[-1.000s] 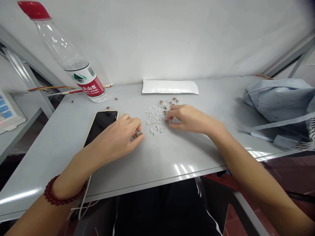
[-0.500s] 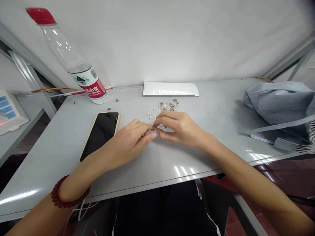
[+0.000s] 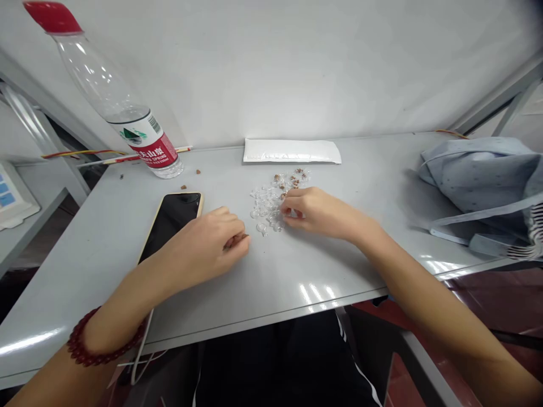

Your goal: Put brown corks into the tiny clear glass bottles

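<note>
My left hand is curled closed beside the phone, with small brown pieces showing between thumb and fingers. My right hand has its fingers bent together at the right edge of a pile of small clear plastic pieces. Whatever those fingertips pinch, if anything, is too small to make out. Behind that hand lie several clear pieces with brown bits on or in them. A single clear round piece lies at the pile's front.
A black-screened phone lies left of the pile. A red-capped water bottle stands at the back left, with loose brown crumbs near it. A white packet rests by the wall. Pale blue cloth lies at the right.
My hands have parted: the left has drawn back left and closed round brown pieces, while the right has shifted right. More of the clear pile now shows between them.
</note>
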Demonstrator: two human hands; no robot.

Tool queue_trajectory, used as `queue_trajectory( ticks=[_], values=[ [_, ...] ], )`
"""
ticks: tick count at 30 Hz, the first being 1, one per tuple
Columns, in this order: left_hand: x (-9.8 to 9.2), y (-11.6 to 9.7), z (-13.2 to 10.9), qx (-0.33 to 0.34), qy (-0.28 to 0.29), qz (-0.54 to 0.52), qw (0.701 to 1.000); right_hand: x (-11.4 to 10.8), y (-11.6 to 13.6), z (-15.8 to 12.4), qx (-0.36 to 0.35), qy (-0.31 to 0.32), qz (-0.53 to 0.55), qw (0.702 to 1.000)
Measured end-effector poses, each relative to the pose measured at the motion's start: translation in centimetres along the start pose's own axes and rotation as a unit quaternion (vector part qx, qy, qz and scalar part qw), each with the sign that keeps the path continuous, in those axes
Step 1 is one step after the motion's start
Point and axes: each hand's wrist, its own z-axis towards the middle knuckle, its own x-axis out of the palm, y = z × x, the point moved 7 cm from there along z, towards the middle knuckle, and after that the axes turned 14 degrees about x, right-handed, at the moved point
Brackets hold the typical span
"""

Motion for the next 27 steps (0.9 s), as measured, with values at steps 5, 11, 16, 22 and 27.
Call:
queue_trajectory(
  ticks=[5,11,16,22,27],
  values=[
    [1.0,0.3,-0.1,-0.009,0.051,0.012,0.999,-2.0,-2.7,0.0,0.050,-0.015,0.050,0.997],
    [0.3,0.3,-0.2,-0.025,0.029,0.029,0.999,-3.5,-8.9,-1.2,0.211,0.003,0.023,0.977],
    [0.3,0.6,-0.4,-0.019,0.018,0.024,0.999,-2.4,-9.7,-1.2,0.241,0.026,0.027,0.970],
    [0.3,0.5,-0.3,-0.024,0.012,0.022,0.999,-1.9,-9.1,-0.9,0.238,0.038,0.037,0.970],
    [0.1,-0.1,0.1,-0.013,-0.011,0.000,1.000,-2.7,-6.8,-1.2,0.163,0.038,0.153,0.974]
  ],
)
